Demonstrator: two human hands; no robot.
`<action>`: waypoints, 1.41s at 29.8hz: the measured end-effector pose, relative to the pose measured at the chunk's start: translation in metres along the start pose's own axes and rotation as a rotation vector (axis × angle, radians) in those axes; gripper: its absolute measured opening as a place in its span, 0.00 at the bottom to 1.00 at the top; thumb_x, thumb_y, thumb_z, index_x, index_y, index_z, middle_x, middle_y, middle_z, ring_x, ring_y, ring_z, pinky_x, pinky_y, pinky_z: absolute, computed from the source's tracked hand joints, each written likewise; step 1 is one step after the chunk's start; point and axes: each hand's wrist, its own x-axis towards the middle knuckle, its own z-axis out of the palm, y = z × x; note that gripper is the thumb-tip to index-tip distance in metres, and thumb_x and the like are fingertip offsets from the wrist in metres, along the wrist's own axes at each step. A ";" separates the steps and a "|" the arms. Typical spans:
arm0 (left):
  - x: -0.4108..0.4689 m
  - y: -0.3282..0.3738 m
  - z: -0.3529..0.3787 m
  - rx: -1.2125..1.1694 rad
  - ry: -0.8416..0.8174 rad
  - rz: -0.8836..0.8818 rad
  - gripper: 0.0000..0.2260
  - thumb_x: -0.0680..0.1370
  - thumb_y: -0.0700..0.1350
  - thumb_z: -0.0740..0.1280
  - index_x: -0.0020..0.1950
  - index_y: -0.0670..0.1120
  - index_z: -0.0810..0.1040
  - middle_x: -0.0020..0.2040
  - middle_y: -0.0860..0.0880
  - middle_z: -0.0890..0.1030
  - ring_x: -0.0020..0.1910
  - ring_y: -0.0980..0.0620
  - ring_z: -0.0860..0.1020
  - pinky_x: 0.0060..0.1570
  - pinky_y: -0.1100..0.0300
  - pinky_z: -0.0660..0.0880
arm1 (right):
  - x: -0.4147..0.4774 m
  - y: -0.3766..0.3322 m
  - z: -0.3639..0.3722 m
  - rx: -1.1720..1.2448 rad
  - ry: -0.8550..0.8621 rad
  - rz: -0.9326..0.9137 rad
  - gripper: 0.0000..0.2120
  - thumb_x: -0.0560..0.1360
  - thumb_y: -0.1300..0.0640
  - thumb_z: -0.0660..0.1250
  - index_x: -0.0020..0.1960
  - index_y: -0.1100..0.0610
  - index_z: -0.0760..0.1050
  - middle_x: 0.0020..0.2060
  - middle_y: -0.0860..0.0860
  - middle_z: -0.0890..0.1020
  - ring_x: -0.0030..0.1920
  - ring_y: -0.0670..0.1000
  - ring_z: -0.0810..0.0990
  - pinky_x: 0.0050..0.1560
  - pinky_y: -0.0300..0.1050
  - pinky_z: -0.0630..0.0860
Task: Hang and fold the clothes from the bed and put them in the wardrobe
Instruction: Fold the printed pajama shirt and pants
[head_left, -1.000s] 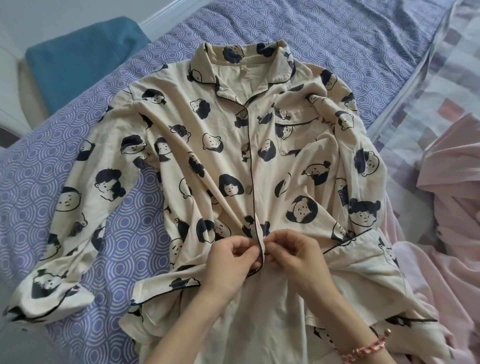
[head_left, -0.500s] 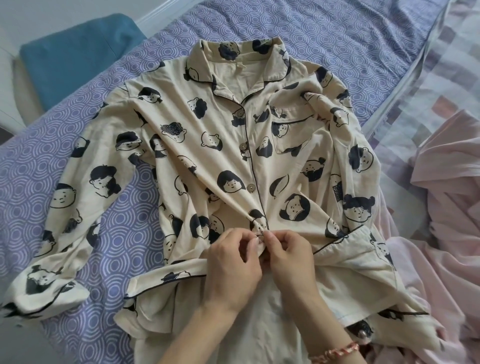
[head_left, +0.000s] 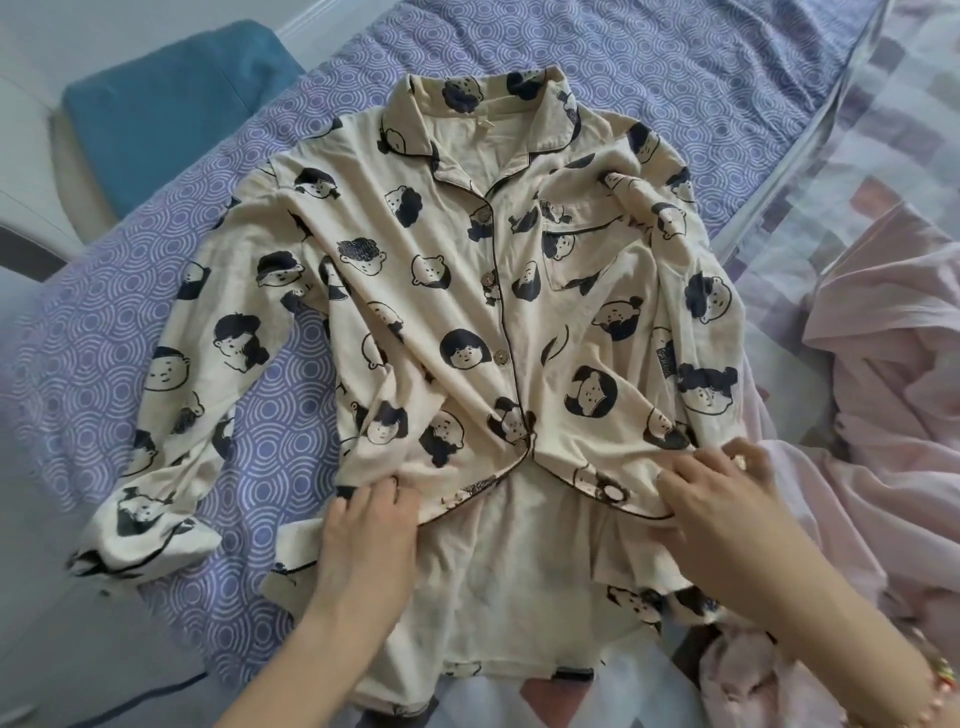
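Pyjama shirt (head_left: 467, 322) lies buttoned, front up, on the bed (head_left: 623, 78). The left hand (head_left: 363, 545) has its fingertips tucked under the lower hem, grip unclear. The right hand (head_left: 722, 514) rests spread fingers on the hem's other side.

cream pajama shirt (head_left: 467, 322) printed with dark cartoon faces lies buttoned, collar away, on the purple-patterned bed (head_left: 623, 67).

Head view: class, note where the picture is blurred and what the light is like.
Head view: soft, even light, no hard shadows; shirt centre fairly sharp; right hand fingertips and the sheet at far left smeared; lines bend near the corners.
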 end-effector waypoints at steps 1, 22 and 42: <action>-0.008 -0.001 -0.007 0.014 0.008 -0.011 0.19 0.48 0.33 0.80 0.34 0.43 0.79 0.28 0.47 0.76 0.25 0.48 0.77 0.24 0.56 0.73 | -0.007 -0.003 -0.010 -0.007 -0.053 -0.010 0.23 0.51 0.53 0.80 0.31 0.50 0.65 0.27 0.46 0.75 0.33 0.52 0.79 0.47 0.48 0.60; -0.014 0.094 0.025 -0.568 -0.059 -0.293 0.13 0.76 0.44 0.65 0.59 0.41 0.70 0.57 0.44 0.74 0.58 0.44 0.73 0.52 0.54 0.71 | -0.007 -0.078 0.045 0.828 -0.017 0.235 0.07 0.77 0.57 0.62 0.54 0.54 0.75 0.46 0.46 0.75 0.48 0.49 0.75 0.50 0.43 0.72; -0.023 0.080 0.047 -1.237 -0.070 -0.632 0.09 0.74 0.41 0.70 0.34 0.48 0.76 0.30 0.53 0.78 0.29 0.61 0.72 0.36 0.63 0.70 | -0.008 -0.079 0.060 1.371 0.007 0.368 0.04 0.71 0.62 0.71 0.38 0.56 0.79 0.30 0.50 0.81 0.32 0.44 0.79 0.37 0.37 0.75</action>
